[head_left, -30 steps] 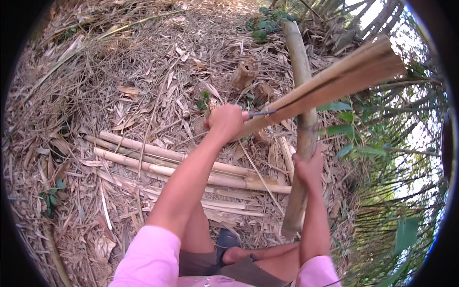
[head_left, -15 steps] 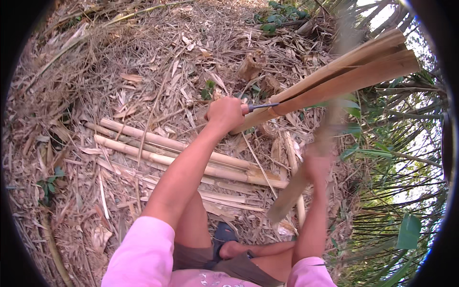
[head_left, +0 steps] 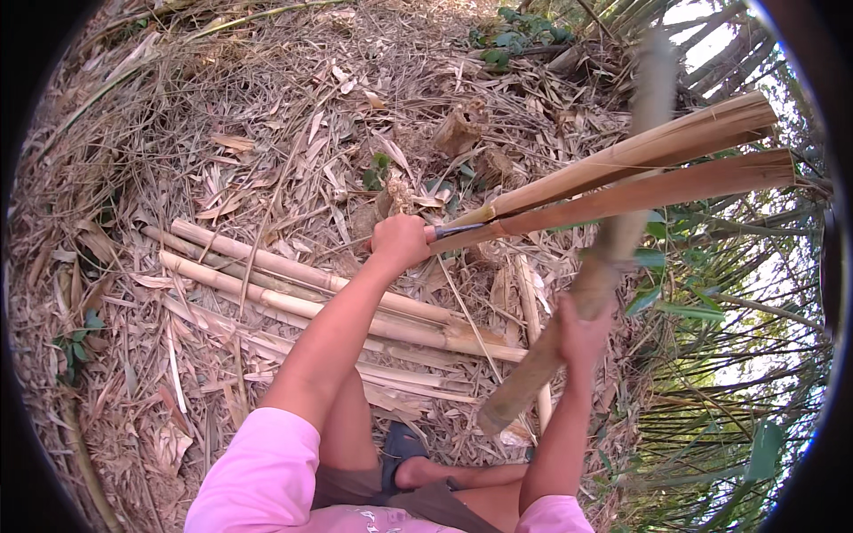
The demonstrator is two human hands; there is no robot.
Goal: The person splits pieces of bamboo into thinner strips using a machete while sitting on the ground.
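We see a split bamboo stalk point(head_left: 622, 182) running from the middle of the view up to the right, its two halves spread apart toward the far end and meeting at a blade point(head_left: 462, 229) wedged into the near end. The left hand point(head_left: 400, 242) is shut tight round the handle of that blade, right at the mouth of the split. The right hand point(head_left: 582, 329) is closed round a thick bamboo club point(head_left: 569, 329), which slants from low near the knee up across the split stalk; its upper part is blurred. The two hands are near each other but apart, the club crossing just in front of the stalk's halves.

Below the left forearm a row of cut bamboo poles point(head_left: 302, 289) lies side by side on the ground point(head_left: 267, 115), which is covered in dry leaves. A sandalled foot point(head_left: 404, 449) rests just short of the poles. To the right, standing bamboo stems point(head_left: 737, 355) crowd the edge closely, while the leaf litter to the left and above lies open.
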